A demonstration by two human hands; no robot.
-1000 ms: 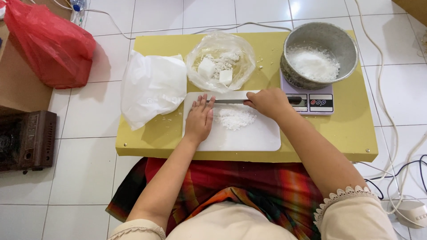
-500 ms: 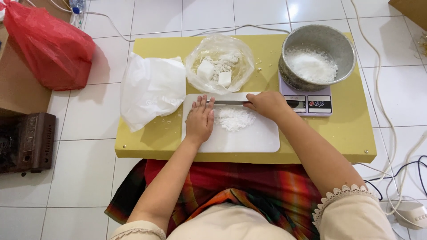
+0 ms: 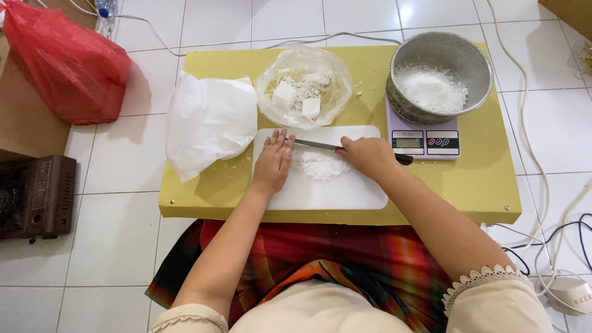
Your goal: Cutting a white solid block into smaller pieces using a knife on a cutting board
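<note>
This looks like a home, with food being prepared on the floor rather than in a fitted kitchen: a low yellow table [image 3: 468, 197] stands on white floor tiles [image 3: 117, 172], and the person sits on the floor at it. On it are a white cutting board [image 3: 345, 191], a small digital kitchen scale [image 3: 425, 143] bearing a metal bowl [image 3: 439, 75], and plastic bags. Loose white cables [image 3: 524, 111], a red plastic bag [image 3: 68, 61] and a brown cardboard box [image 3: 24, 123] lie about on the floor

The knife [image 3: 320, 145] seems barely shifted; the white crumb pile [image 3: 320, 165] looks slightly wider.
</note>
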